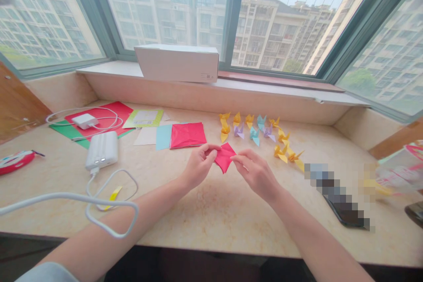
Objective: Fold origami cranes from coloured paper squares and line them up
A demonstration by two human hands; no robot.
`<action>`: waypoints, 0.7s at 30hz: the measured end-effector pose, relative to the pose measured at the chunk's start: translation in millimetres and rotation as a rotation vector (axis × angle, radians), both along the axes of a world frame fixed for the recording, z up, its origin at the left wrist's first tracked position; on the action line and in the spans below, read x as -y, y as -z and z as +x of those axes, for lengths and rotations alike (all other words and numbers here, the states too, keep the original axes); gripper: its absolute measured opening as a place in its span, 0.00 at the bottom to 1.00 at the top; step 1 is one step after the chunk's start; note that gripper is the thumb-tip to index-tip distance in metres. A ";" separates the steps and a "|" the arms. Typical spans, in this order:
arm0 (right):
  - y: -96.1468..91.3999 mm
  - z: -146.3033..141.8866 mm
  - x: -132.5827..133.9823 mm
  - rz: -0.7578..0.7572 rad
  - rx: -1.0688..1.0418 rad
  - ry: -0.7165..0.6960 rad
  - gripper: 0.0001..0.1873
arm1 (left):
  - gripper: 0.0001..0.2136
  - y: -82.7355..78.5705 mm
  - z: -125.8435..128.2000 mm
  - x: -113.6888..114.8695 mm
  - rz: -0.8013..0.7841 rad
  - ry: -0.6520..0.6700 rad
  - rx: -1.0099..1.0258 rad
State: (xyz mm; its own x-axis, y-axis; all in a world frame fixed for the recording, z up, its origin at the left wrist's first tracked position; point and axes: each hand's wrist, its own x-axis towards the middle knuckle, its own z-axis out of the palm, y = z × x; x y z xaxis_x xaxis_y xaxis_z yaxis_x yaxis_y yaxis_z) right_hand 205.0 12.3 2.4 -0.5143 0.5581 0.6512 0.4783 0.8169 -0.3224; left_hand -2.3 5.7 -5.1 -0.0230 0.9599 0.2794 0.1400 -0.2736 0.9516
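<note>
A small red folded paper (225,157), roughly diamond-shaped, is held between my two hands just above the counter. My left hand (201,158) pinches its left corner between thumb and fingers. On the opposite side, my right hand (256,172) grips the right corner with its fingertips. Just behind my left hand lies a stack of red paper squares (188,135), with a light blue sheet (163,136) partly under it. Beyond my hands stand several folded paper cranes, among them an orange crane (225,131), a teal crane (254,135) and a purple crane (238,130).
To the left are a white power bank (102,150), its looping white cable (112,194), a white charger (85,120) and a red tape-like tool (16,161). A dark phone (346,211) lies at right. A white box (178,65) stands on the window ledge.
</note>
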 end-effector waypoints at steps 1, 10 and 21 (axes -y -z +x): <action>0.4 0.5 -0.2 -0.027 -0.022 -0.001 0.10 | 0.09 0.4 0.0 0.1 -0.006 0.007 0.005; 3.9 -7.9 1.6 -0.433 -0.340 0.055 0.06 | 0.14 -0.4 1.7 3.1 -0.035 0.174 0.128; 3.7 -8.4 -1.0 -0.661 -0.447 -0.033 0.10 | 0.12 5.4 5.1 5.1 0.004 0.184 0.047</action>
State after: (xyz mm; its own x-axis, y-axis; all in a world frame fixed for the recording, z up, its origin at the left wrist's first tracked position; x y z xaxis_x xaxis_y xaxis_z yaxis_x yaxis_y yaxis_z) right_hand 196.6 13.3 -1.3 -0.3060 0.8896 0.3392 0.1684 0.4012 -0.9004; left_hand 2.8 0.7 -10.5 0.1393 0.9481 0.2858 0.0427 -0.2941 0.9548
